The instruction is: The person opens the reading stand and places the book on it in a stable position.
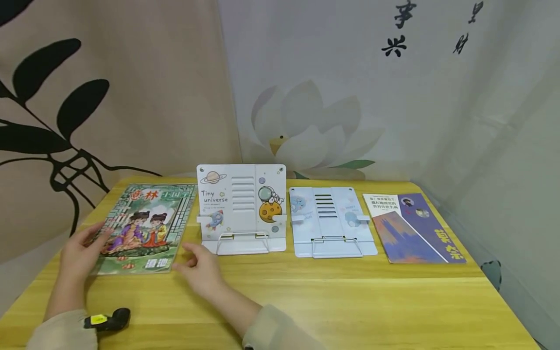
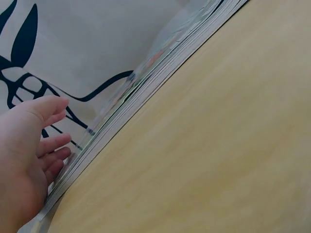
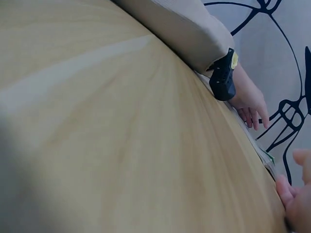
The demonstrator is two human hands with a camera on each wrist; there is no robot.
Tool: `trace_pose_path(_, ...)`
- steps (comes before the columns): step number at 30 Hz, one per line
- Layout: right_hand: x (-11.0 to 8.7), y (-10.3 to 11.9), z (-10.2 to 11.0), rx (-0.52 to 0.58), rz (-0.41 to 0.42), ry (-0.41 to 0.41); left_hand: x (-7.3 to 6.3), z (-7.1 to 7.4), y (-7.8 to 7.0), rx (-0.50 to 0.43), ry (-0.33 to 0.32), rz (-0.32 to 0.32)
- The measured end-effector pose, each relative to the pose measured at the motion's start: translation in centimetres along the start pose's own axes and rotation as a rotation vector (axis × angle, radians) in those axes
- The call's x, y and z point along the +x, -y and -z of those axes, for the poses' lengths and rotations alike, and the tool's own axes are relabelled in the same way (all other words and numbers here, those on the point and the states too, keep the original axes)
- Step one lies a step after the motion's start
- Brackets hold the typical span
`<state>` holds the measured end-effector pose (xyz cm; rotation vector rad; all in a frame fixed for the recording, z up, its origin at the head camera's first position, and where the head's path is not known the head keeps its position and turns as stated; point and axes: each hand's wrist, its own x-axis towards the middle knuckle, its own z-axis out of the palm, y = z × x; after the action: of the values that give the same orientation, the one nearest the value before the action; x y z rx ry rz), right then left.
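Note:
A magazine with two cartoon figures on its green cover lies flat at the left of the table. My left hand is at its left edge, fingers fairly straight and thumb raised over the cover. In the left wrist view, the fingers of that hand meet the side of the thick page stack. By the lower right corner is my right hand, its fingers loosely bent. The right wrist view shows this hand with thumb apart from fingers, fingertips right at the magazine's edge.
A white metal book stand with space drawings stands right of the magazine. Beside it is a smaller pale blue book stand. A purple book lies at the right of the wooden table. A printed curtain hangs behind.

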<state>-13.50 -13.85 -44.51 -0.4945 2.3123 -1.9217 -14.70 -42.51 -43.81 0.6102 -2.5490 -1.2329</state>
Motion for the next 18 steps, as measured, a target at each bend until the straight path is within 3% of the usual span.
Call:
trace_pose_path(3,0.4,0.0,-0.3,-0.046,-0.011,-0.005,0.1,0.0,0.3,0.019,0.002,-0.008)
trace_pose_path(11,2.0,0.0,-1.4,0.006,-0.12,0.036,0.2,0.3,0.6,0.098,0.043,-0.009)
trace_pose_path(18,2.5,0.4,-1.5,-0.098,-0.14,0.105,0.3,0.4,0.6,0.176,0.039,-0.013)
